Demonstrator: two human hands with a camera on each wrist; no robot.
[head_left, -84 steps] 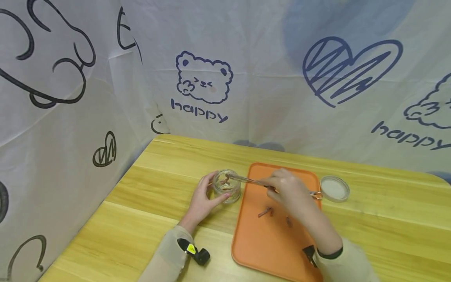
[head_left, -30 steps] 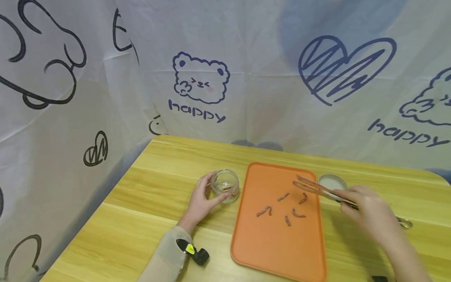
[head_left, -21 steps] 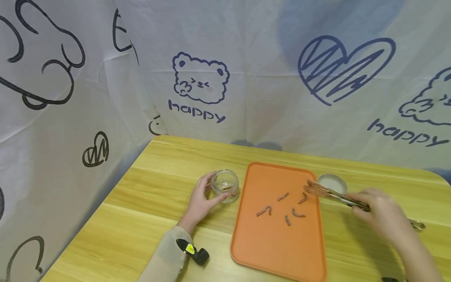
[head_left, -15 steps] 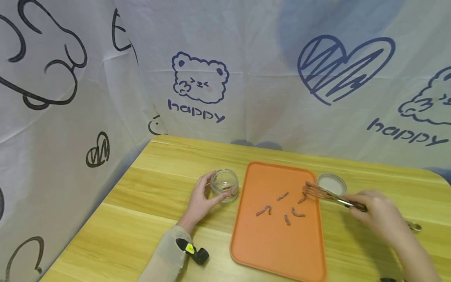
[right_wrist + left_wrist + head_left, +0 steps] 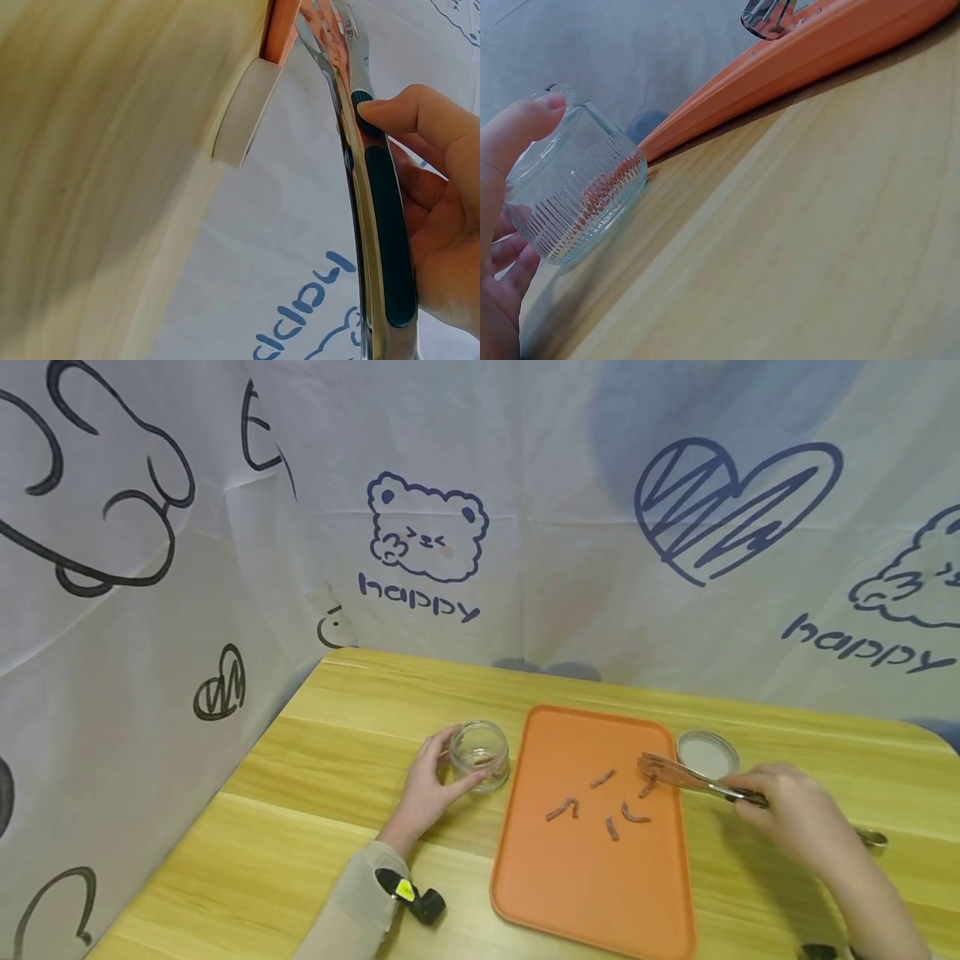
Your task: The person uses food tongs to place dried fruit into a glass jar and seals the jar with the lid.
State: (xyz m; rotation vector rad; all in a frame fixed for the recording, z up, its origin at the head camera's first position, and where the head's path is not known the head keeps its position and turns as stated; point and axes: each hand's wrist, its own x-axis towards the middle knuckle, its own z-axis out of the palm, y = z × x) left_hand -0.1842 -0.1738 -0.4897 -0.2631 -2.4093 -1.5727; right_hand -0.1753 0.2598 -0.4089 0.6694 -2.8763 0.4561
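Note:
My left hand (image 5: pixel 423 793) holds a clear glass jar (image 5: pixel 480 747) upright on the table, thumb on the near side and fingers around the far side. Through the ribbed wall of the jar (image 5: pixel 607 176), the left wrist view shows reddish-brown pieces at the bottom. In my right hand (image 5: pixel 795 810) are metal tongs (image 5: pixel 386 232) with dark green grips. The tongs' tips are close together over the right part of an orange tray (image 5: pixel 585 893), just by a small brown strip (image 5: pixel 648 787). Whether they touch it I cannot tell. Several similar strips (image 5: pixel 602 778) lie mid-tray.
A round lid (image 5: pixel 707 753) lies right of the tray's far corner, partly behind the tongs. Wooden table (image 5: pixel 352 727) surrounds the tray. A white cloth (image 5: pixel 570 585) with printed drawings hangs behind the table and along its left side.
My right hand has carried the tongs from the jar's mouth, where they held a strip, rightward to the tray's right side. Their tips have since drawn closer together. The left hand stays on the jar.

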